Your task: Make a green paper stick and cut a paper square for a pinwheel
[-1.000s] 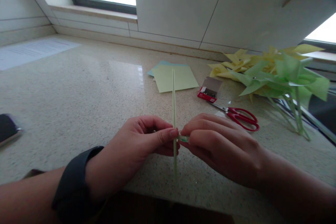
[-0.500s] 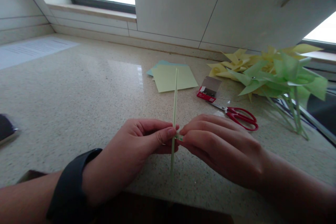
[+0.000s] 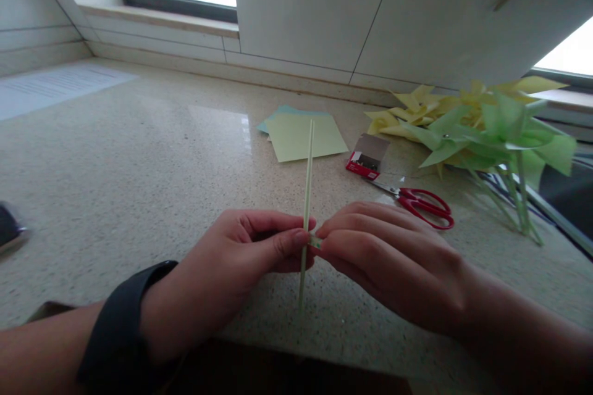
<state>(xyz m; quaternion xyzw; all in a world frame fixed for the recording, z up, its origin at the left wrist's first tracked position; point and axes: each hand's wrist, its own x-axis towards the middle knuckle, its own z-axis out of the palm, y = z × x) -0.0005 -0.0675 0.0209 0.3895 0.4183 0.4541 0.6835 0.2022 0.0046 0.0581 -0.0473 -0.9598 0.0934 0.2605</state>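
Green stick (image 3: pixel 308 173) pinched upright by both hands, no legible writing

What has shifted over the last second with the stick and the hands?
The thin green stick tilted slightly, its top leaning right and its lower end drifting left. The left hand keeps its grip on it, and the right hand still pinches a small green piece against it. The scissors and paper pinwheels stayed put.

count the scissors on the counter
1: the red-handled scissors lie on the counter, right of the hands, between the small red box and the paper pinwheels. Others may be hidden.
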